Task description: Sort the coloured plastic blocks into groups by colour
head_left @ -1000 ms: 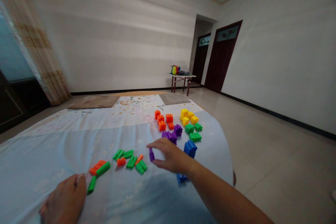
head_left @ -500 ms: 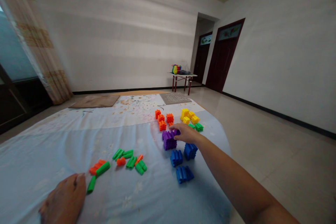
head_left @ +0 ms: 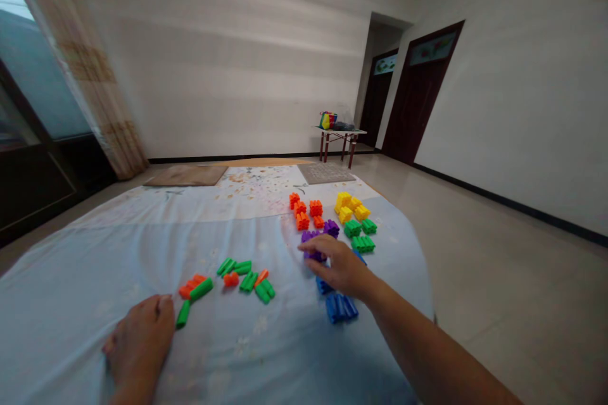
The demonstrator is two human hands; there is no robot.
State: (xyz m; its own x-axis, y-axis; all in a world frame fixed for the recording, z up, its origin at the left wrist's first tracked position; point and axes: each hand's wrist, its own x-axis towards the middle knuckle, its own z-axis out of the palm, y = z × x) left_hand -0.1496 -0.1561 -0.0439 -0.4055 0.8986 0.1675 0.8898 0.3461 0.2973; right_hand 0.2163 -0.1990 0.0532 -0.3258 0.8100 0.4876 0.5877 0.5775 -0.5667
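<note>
My right hand is over the front of the purple interlocking blocks, with a purple block between its thumb and fingers. It also hides part of the blue blocks. A further blue stack lies just below it. My left hand rests flat on the cloth, holding nothing, close to a green block. Green blocks and orange blocks lie in a loose row above it. Orange, yellow and green groups stand farther off.
The blocks lie on a pale blue patterned cloth spread over the floor. Beyond it are a grey mat and a brown mat. A small table with a bag stands at the back, near dark doors. Tiled floor lies to the right.
My right hand has closed around purple blocks, and its fingers now hide more of them. The blue blocks are partly covered. The whole scene has shifted slightly right in view as my head turned.
</note>
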